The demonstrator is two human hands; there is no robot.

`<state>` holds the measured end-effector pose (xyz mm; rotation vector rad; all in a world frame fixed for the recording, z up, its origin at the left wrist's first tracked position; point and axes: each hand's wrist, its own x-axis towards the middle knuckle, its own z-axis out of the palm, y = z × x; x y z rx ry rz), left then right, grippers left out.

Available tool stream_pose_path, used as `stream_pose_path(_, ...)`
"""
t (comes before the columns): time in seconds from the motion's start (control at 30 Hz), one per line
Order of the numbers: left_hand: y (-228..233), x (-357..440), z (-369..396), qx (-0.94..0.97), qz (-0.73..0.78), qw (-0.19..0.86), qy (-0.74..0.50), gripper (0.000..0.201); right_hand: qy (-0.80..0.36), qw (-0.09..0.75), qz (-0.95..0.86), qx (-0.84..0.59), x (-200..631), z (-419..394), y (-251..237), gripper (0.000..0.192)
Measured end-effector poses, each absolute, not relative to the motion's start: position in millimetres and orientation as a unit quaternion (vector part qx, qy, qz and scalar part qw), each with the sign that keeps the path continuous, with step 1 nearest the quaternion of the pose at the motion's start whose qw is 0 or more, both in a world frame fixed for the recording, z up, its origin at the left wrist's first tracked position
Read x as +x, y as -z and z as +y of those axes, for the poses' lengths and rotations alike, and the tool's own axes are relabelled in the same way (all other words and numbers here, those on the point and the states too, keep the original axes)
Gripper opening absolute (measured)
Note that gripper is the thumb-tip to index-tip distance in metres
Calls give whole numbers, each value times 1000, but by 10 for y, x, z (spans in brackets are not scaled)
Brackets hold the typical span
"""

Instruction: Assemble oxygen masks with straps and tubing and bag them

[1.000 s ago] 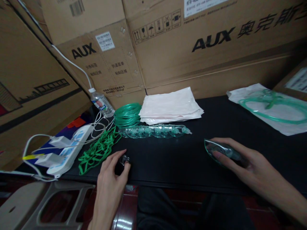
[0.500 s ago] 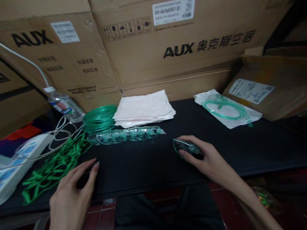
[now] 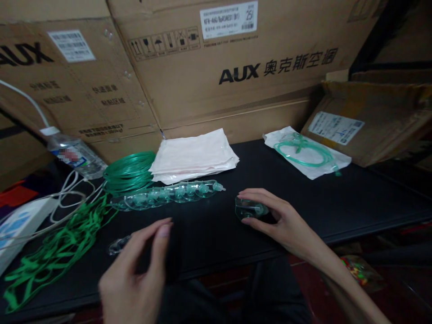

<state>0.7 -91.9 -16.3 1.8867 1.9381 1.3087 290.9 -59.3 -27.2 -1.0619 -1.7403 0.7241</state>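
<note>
My right hand (image 3: 281,217) grips clear green oxygen mask (image 3: 248,209) over black tabletop (image 3: 209,243), thumb and fingers at its sides, probably sparing soft rim. Left hand (image 3: 135,275): thumb near fingertip; can't tell if pinching anything. Nested masks (image 3: 178,193) lie in row, likely saving space.

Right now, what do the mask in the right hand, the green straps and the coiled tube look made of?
Mask in the right hand: probably plastic, glossy; see-through with highlights.
Green straps: perhaps elastic or rubber, fairly matte; flat, limp, tangled.
Coiled tube: likely flexible plastic, shiny; bright streaks along smooth loops.
</note>
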Motion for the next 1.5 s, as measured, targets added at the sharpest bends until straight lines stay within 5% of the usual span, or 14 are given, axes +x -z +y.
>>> stream_pose_path(0.17,43,864,-587,666,521,387,-369,36,-301,465,-704,-444,2914,-587,301,51)
stream_pose_path(0.3,117,1021,-467,646,485,455,-375,39,-294,458,-715,-439,2911,-593,288,48)
stream_pose_path(0.5,171,973,-539,634,503,447,-381,41,-322,451,-691,-464,2897,-569,274,31)
stream_pose_path(1.27,181,1007,-537,580,527,456,-421,44,-241,425,-765,-420,2540,179,204,40)
stream_pose_path(1.4,176,1003,-570,596,526,404,-453,32,-212,442,-762,-424,2527,163,225,33)
stream_pose_path(1.5,154,940,-582,627,520,268,-514,25,-193,452,-756,-433,2514,152,237,28)
